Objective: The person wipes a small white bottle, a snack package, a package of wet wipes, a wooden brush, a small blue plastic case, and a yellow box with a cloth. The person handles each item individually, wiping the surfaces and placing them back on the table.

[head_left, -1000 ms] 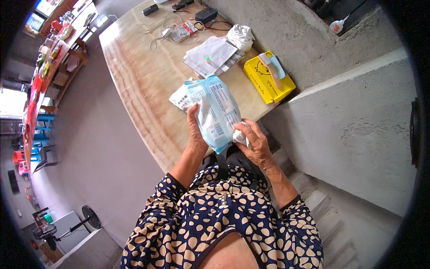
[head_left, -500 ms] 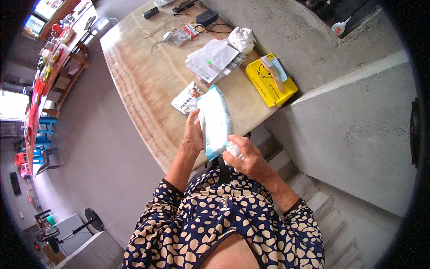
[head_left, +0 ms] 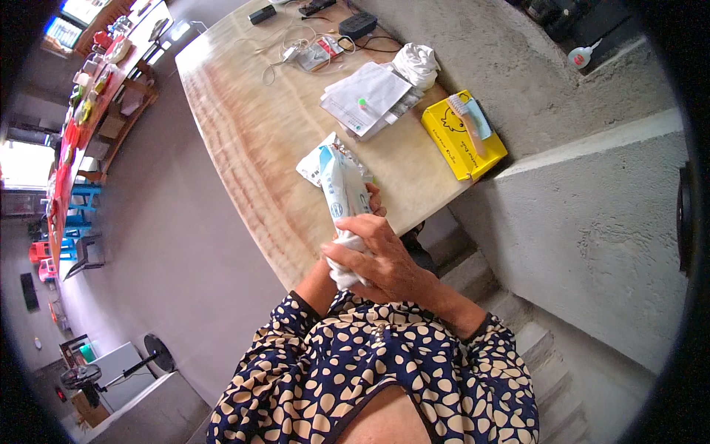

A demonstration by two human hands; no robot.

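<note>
While its glossy, brown-veined top bows outward along one side, the desk (head_left: 259, 148) carries loose papers (head_left: 366, 92) and a yellow cardboard box (head_left: 447, 152) with a black cartoon and lettering. Near its close edge, the soft plastic pack (head_left: 344, 185), white and pale blue with blue print, is held up, now turned narrow side up, unlike its broader face half a second ago. The left hand (head_left: 376, 200), mostly hidden, curls round it; the right hand (head_left: 392, 259), now crossed over its near end, clutches a crumpled white cloth (head_left: 346, 272).
</note>
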